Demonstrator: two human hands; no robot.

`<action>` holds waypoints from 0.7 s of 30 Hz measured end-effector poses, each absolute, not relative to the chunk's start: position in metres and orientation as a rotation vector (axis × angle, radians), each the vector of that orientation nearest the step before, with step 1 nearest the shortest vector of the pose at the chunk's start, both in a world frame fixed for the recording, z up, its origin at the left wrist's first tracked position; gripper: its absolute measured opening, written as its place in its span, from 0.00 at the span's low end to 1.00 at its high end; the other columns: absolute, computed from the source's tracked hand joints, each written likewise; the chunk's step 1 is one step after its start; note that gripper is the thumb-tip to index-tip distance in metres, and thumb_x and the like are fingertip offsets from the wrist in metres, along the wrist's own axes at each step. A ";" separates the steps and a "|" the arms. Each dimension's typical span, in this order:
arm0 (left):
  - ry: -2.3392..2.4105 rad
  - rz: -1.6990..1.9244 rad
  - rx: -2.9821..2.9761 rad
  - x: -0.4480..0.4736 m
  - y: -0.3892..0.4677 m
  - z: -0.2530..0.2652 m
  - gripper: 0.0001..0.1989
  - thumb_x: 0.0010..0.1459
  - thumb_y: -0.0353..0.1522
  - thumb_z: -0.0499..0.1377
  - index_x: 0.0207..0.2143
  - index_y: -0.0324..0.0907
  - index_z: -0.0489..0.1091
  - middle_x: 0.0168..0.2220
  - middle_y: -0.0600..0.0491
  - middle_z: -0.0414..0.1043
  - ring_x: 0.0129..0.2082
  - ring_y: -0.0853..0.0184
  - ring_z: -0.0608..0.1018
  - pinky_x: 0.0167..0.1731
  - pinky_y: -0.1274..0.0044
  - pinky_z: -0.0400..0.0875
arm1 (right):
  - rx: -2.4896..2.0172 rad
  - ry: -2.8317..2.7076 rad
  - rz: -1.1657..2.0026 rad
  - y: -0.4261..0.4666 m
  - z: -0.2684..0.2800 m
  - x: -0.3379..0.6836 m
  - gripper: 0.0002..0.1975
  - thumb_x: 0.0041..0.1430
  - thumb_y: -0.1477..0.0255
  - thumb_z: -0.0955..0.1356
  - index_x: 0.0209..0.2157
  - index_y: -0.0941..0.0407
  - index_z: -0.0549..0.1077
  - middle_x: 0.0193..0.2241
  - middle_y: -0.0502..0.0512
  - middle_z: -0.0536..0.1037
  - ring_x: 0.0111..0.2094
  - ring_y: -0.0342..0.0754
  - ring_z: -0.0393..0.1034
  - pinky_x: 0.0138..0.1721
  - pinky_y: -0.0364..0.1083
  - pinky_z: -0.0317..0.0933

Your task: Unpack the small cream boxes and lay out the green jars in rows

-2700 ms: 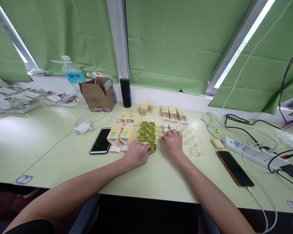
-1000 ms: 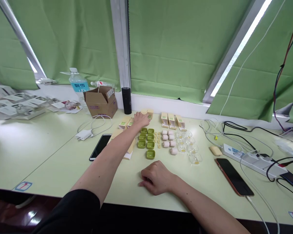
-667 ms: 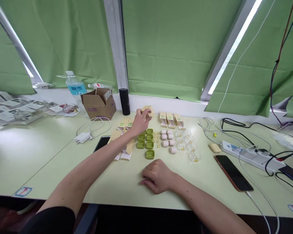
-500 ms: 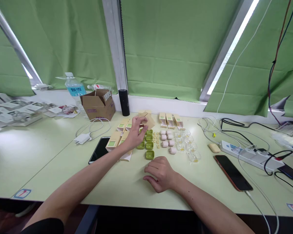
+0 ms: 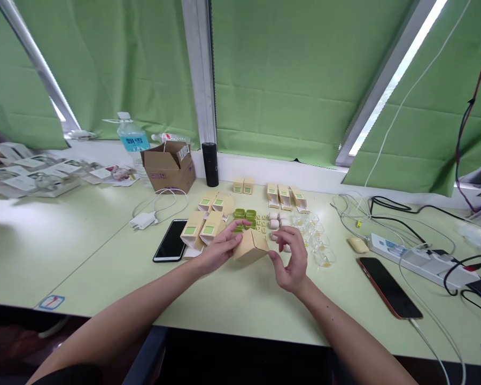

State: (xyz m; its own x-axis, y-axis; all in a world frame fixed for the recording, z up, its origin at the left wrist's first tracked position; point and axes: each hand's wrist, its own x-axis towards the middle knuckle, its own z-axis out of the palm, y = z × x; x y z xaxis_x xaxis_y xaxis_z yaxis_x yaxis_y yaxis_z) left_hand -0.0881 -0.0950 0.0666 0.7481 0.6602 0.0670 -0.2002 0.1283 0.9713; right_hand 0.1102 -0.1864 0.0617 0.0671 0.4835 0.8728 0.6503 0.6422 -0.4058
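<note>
Tan carton, 1: had come forward into 2-handed reach.
Left hand held it thumb-to-fingers; right hand stood half-open beside it, empty, contact unclear.

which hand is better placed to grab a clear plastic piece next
Probably the right hand: it is nearer the clear plastic pieces, while the left hand holds the small box.

A black cylindrical flask stands just right of an open brown cardboard carton. A white rectangular power strip lies near a dark-screened phone in a reddish-brown case.
</note>
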 end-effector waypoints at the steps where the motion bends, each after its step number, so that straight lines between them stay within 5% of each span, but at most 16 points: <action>1: 0.435 0.634 1.286 -0.087 -0.096 0.066 0.31 0.58 0.50 0.64 0.57 0.49 0.59 0.42 0.48 0.78 0.39 0.60 0.80 0.35 0.74 0.70 | -0.973 -1.610 -0.099 -0.186 0.061 0.110 0.16 0.64 0.69 0.66 0.53 0.54 0.70 0.45 0.63 0.73 0.35 0.50 0.69 0.28 0.48 0.66; 5: 0.449 0.593 1.274 -0.083 -0.100 0.062 0.29 0.57 0.51 0.64 0.53 0.47 0.61 0.42 0.49 0.76 0.35 0.63 0.78 0.31 0.77 0.67 | -0.971 -1.735 0.070 -0.187 0.060 0.108 0.19 0.65 0.67 0.66 0.57 0.53 0.68 0.49 0.64 0.76 0.45 0.55 0.72 0.30 0.48 0.69; 16: 0.578 0.839 1.347 -0.072 -0.104 0.042 0.25 0.58 0.54 0.62 0.43 0.43 0.64 0.36 0.54 0.72 0.32 0.67 0.75 0.30 0.78 0.67 | -1.005 -1.797 0.121 -0.189 0.047 0.106 0.20 0.65 0.69 0.67 0.58 0.52 0.67 0.45 0.62 0.79 0.42 0.54 0.75 0.33 0.50 0.74; 21: 0.565 1.080 1.701 -0.079 -0.111 0.048 0.19 0.69 0.48 0.52 0.50 0.44 0.64 0.49 0.45 0.74 0.49 0.59 0.77 0.45 0.69 0.74 | -1.064 -1.655 0.096 -0.190 0.047 0.103 0.17 0.65 0.69 0.67 0.56 0.52 0.69 0.45 0.61 0.78 0.44 0.54 0.76 0.36 0.51 0.77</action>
State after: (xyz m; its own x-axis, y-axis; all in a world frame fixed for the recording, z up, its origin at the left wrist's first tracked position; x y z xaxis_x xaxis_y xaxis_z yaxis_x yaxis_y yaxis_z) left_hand -0.0790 -0.1106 0.0476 0.4914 0.7763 0.3949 -0.1186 -0.3896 0.9133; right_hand 0.1031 -0.1900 0.0469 0.0170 0.6751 0.7376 0.5852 0.5914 -0.5548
